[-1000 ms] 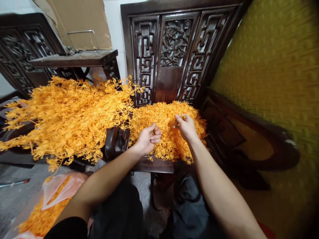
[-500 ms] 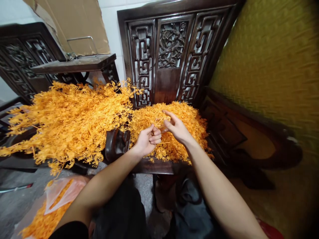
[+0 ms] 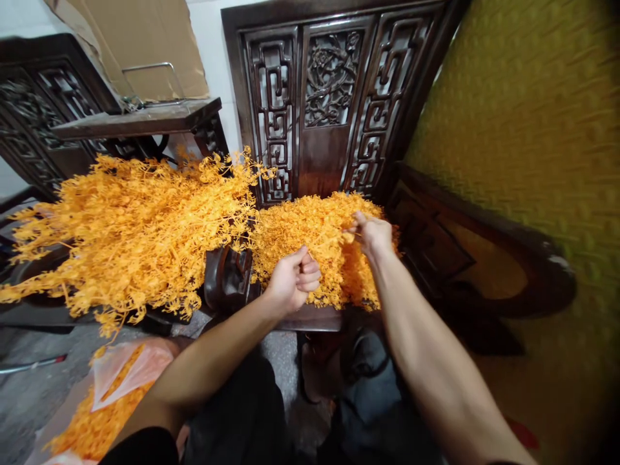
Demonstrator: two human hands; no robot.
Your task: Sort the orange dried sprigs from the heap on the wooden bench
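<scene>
A low heap of small orange plastic flower sprigs covers the dark wooden chair seat before me. My left hand is closed in a fist over the near edge of this heap; what it holds, if anything, is hidden by its fingers. Farther right, my right hand reaches over the heap with fingers drawn together at the orange pieces, pinching a sprig there. The two hands are apart. On the left lies a large bundle of long orange plastic flower stems, its tips reaching toward the heap.
A carved dark chair back rises behind the heap, with a curved armrest at its left. A plastic bag of orange pieces stands on the floor. Cardboard leans over a small wooden table. A yellow-green textured surface bounds the right.
My right hand has moved right and away from my left hand, from beside it to the heap's right part. My left hand has stayed nearly in place, its fingers curled.
</scene>
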